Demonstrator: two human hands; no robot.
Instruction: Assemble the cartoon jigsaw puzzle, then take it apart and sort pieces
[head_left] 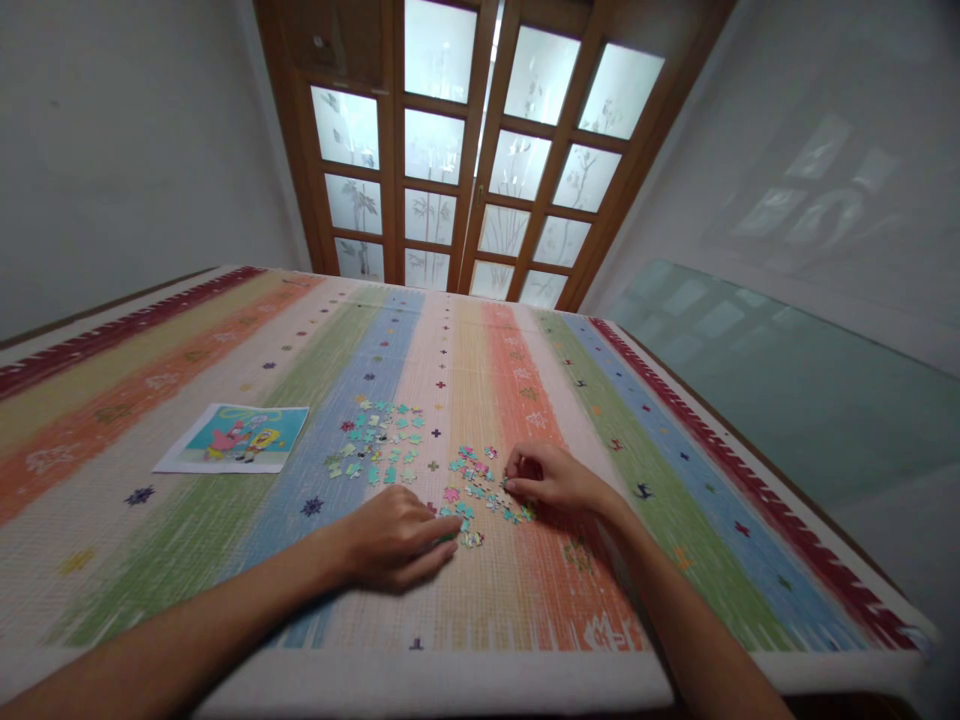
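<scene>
My left hand [405,540] rests low over the tablecloth, fingers curled and index and thumb close together. Whatever lies between them, if anything, is too small to make out. Just beyond its fingertips is a loose group of jigsaw puzzle pieces [477,490], mostly pink, teal and yellow. My right hand [555,477] comes in from the right of this group, thumb and index pinched on a small puzzle piece [505,484] at its edge. Farther left, a second spread of puzzle pieces [382,436], mainly teal and pale green, lies flat and apart.
A printed picture [247,438] with a pink and a yellow cartoon figure lies left of the pieces. The striped tablecloth [375,350] covers the table. Behind stand wooden doors with glass panes [433,145]. A glass panel [787,340] leans by the right wall.
</scene>
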